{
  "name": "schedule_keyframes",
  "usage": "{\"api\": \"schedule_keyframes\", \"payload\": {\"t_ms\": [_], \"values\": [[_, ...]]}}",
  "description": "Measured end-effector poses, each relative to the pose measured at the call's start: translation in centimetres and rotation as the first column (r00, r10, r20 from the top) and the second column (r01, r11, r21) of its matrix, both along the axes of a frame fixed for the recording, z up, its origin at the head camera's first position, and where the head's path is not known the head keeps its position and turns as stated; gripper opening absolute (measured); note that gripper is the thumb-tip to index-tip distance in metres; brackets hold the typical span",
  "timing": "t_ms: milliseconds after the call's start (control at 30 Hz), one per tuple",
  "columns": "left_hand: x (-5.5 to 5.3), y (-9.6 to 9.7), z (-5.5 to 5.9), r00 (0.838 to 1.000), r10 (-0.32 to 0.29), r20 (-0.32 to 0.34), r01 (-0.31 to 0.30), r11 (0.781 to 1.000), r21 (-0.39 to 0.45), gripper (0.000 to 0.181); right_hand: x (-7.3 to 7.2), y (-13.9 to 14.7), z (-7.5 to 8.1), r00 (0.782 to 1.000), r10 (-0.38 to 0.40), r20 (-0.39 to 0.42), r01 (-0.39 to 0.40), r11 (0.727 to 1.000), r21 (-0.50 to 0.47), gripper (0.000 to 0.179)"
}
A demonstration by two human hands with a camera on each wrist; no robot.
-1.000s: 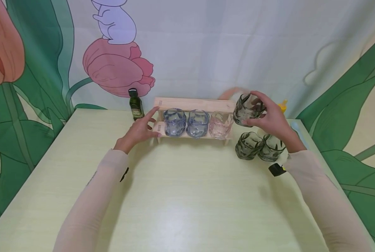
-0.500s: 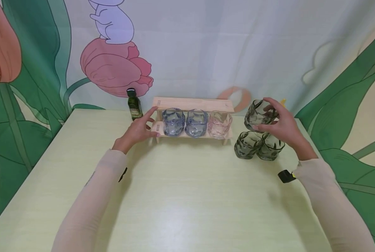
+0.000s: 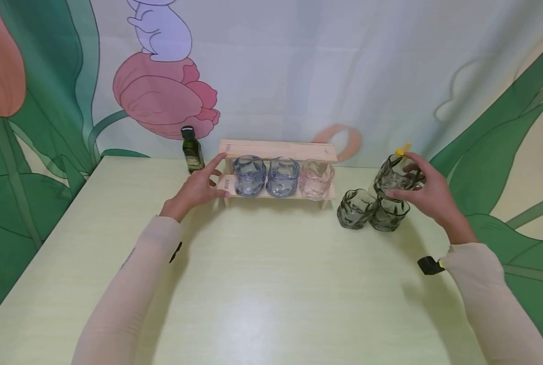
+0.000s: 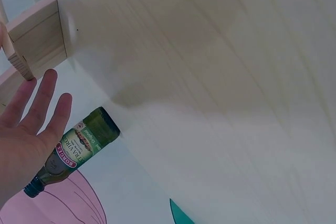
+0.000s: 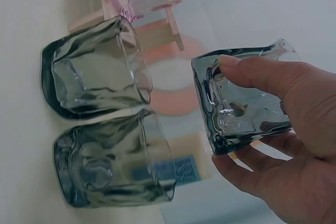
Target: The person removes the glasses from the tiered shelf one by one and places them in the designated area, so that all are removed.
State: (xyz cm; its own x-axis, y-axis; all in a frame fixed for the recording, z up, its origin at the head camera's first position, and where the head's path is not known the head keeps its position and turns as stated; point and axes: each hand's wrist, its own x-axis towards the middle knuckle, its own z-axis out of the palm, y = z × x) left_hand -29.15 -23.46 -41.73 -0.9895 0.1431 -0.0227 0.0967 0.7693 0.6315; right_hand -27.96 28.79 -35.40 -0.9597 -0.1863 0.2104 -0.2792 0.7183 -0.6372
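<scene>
My right hand point(image 3: 435, 195) holds a smoky grey tumbler point(image 3: 393, 175) by its sides, thumb toward me and fingers around the far side. It is raised behind two matching grey tumblers point(image 3: 354, 209) standing side by side on the table, overlapping the right one in the head view. In the right wrist view the held tumbler point(image 5: 247, 103) looks empty. At the left end of a two-step wooden rack point(image 3: 276, 148), my left hand point(image 3: 196, 188) spreads its index finger to the upper step and thumb to the lower. Two bluish tumblers point(image 3: 249, 176) and a pink tumbler point(image 3: 317, 180) stand on the lower step.
Left of the rack stands a dark green olive oil bottle point(image 3: 192, 150), its label readable in the left wrist view. A yellow tip point(image 3: 402, 149) shows behind the held tumbler. A printed curtain point(image 3: 271, 76) hangs behind the table point(image 3: 253, 284).
My right hand has carried the grey tumbler from beside the rack's right end further right and slightly down, toward the two standing grey tumblers. My left hand stays at the rack.
</scene>
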Motion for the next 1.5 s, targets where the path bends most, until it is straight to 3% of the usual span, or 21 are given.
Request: {"api": "schedule_keyframes", "payload": {"t_ms": [333,767,1100,1500], "values": [[-0.1,0.0,-0.3,1.0,-0.01,-0.014,0.01,1.0,-0.008,0.105,0.5,2.3,-0.7,0.997,-0.069,0.025,0.068,0.997,0.048,0.095],[-0.3,-0.3,-0.3,0.999,-0.037,-0.031,0.037,0.999,-0.001,0.105,1.1,5.4,-1.8,0.989,-0.129,0.07,0.128,0.992,0.021,0.098],[-0.1,-0.3,0.0,1.0,-0.017,-0.001,0.017,1.0,0.013,0.106,0.6,6.7,-2.2,0.983,-0.157,0.098,0.155,0.987,0.036,0.101],[-0.2,-0.3,-0.3,1.0,-0.017,-0.014,0.017,1.0,0.007,0.104,0.3,7.5,-3.5,0.976,-0.203,0.079,0.201,0.979,0.032,0.098]]}}
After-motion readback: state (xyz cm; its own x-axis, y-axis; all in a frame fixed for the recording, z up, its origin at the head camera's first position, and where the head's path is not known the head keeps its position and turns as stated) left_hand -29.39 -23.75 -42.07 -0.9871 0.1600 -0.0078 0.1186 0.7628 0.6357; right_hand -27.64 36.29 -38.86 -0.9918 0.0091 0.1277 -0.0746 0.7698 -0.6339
